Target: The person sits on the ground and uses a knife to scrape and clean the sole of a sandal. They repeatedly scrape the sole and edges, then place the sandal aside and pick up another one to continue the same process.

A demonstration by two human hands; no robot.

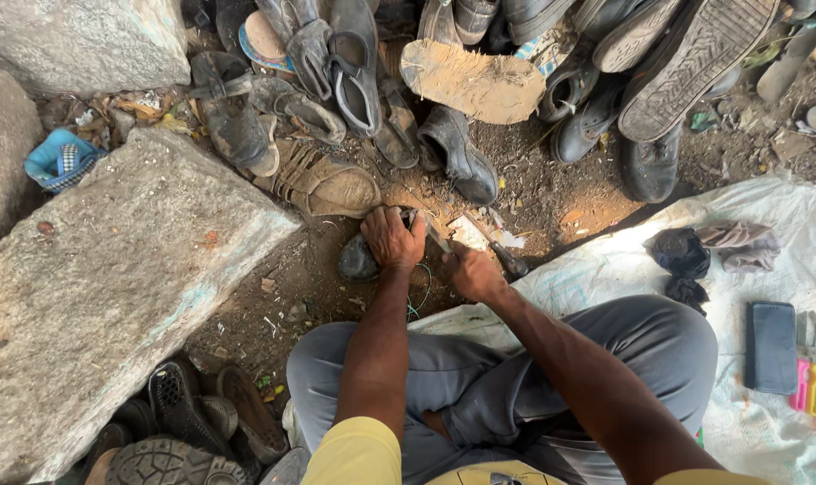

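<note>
I sit on the ground with my knees apart. My left hand presses down on a dark worn shoe lying in the dirt in front of me and grips its upper part. My right hand is closed around a small metal tool whose tip points at the shoe under my left hand. A hammer-like tool with a dark handle lies on the ground just beyond my right hand. A thin green thread curls on the soil between my forearms.
A heap of old shoes and sandals fills the far side. Large grey stone slabs stand at left, with more footwear below them. A white sheet at right carries a dark phone, dark rags and coloured small tools.
</note>
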